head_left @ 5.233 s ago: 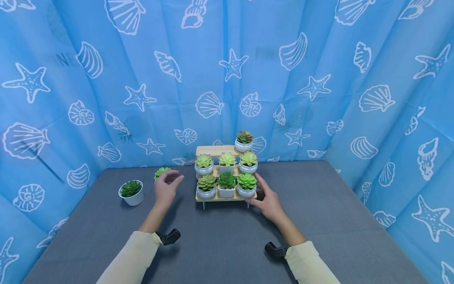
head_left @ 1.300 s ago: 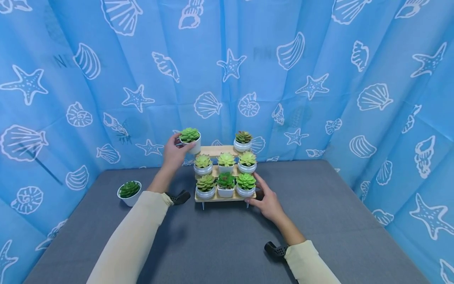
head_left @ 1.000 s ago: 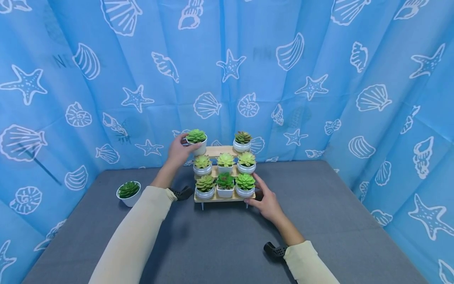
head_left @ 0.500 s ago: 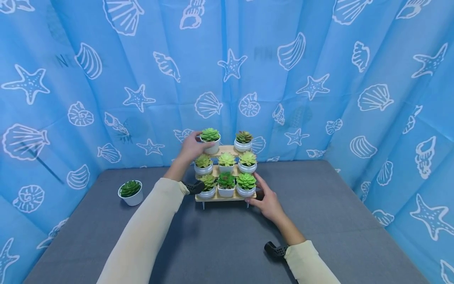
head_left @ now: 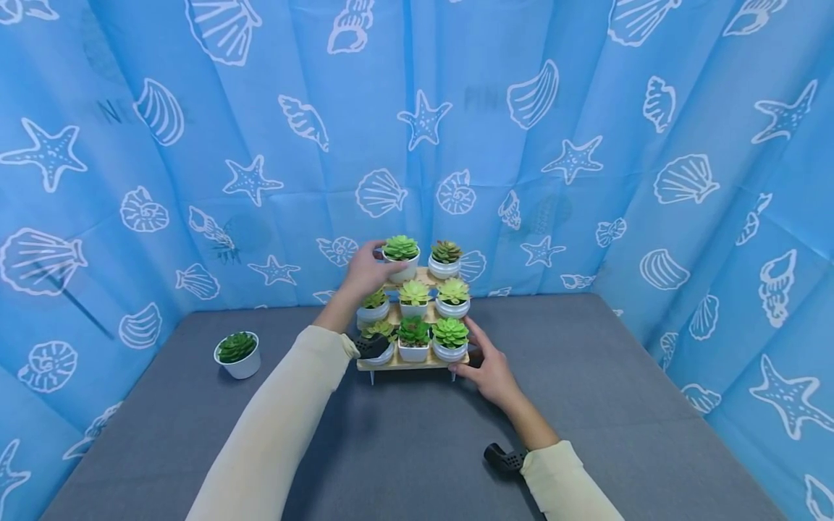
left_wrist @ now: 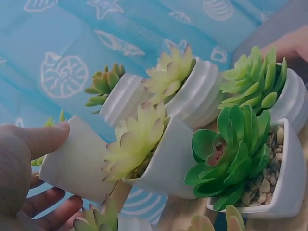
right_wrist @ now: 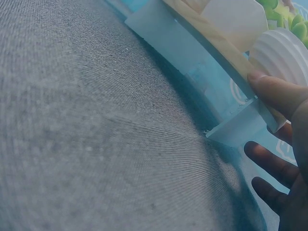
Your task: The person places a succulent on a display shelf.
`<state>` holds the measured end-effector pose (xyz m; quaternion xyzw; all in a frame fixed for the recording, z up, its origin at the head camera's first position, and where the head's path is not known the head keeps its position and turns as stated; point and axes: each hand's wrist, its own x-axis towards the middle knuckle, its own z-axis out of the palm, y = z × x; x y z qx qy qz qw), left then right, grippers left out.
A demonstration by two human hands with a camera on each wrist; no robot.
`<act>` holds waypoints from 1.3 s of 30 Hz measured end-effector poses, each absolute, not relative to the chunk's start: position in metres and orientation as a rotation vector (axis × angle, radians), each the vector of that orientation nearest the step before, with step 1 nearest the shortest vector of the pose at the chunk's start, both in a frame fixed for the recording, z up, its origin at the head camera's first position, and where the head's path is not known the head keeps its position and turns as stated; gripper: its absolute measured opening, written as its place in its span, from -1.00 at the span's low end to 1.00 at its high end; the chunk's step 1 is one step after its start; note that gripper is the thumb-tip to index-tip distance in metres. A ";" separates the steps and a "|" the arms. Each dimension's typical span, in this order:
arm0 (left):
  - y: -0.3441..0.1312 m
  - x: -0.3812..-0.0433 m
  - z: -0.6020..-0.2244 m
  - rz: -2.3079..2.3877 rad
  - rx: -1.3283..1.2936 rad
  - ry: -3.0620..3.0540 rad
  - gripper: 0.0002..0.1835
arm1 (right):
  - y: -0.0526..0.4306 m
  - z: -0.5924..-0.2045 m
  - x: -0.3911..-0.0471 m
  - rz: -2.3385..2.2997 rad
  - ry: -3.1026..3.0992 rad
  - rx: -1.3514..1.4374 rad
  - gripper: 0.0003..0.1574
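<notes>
My left hand [head_left: 368, 270] holds a bright green potted succulent [head_left: 400, 250] at the top tier of a three-step wooden plant stand [head_left: 407, 366]. In the left wrist view, the thumb lies on the white pot [left_wrist: 77, 159] and fingers curl beneath; whether its base touches the board cannot be told. At the stand's lower right end, my right hand [head_left: 491, 373] pinches the shelf, its thumb on the board edge [right_wrist: 216, 43] in the right wrist view, the lower fingers apart. Right of the held pot sits a reddish-green succulent [head_left: 446, 253].
Light green succulents [head_left: 414, 291] fill the middle tier. Along the bottom tier are several more, including a dark green succulent [head_left: 413, 331] in a square pot. A dark green potted succulent [head_left: 237, 354] stands alone on the grey table [head_left: 417, 449]. Behind hangs a blue curtain [head_left: 313, 181].
My left hand picked up the bright green potted succulent from the table, raised it to the top tier and moved it rightward to the middle. The right hand stayed on the stand.
</notes>
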<state>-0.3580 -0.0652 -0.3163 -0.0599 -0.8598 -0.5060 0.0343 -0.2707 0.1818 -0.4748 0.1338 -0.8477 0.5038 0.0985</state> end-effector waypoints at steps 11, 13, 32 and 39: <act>-0.072 -0.354 -0.315 -1.677 -0.185 -2.592 -0.07 | 0.183 -0.476 -0.271 1.491 -2.504 0.399 0.19; -0.075 -0.352 -0.314 -1.695 -0.210 -2.560 -0.08 | 0.183 -0.477 -0.270 1.485 -2.501 0.410 0.19; -0.138 -0.315 -0.331 -1.794 -0.230 -2.302 -0.40 | 0.184 -0.476 -0.271 1.475 -2.497 0.409 0.19; -0.171 -0.300 -0.343 -1.654 -0.175 -2.274 -0.45 | 0.184 -0.476 -0.272 1.455 -2.531 0.399 0.21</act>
